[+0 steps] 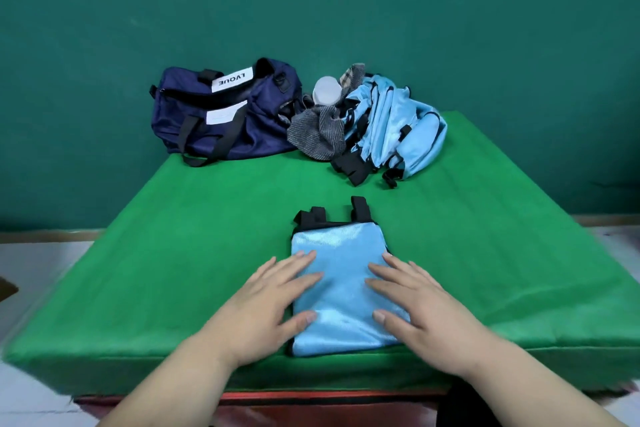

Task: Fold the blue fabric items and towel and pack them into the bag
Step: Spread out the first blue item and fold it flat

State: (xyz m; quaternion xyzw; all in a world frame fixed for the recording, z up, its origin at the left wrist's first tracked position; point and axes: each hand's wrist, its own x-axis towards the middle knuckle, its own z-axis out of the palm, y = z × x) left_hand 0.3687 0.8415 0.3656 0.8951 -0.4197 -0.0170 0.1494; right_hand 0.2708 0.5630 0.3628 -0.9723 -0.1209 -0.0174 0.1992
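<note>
A green tabletop (173,253) carries a navy bag (242,128) at its far edge, with a heap of light-blue fabric items (391,128) to its right. A folded blue piece (341,274) lies near the front. A grey towel (317,135) sits between bag and heap. The left hand (266,302) and right hand (426,312) press flat on the folded piece, each grip apart.

Glossy blue cloth item (341,274) on matt green felt cover (173,253).

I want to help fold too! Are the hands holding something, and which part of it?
Nothing is gripped. The left hand and right hand lie flat with straight fingers on the folded light blue fabric item, one on each side.
</note>
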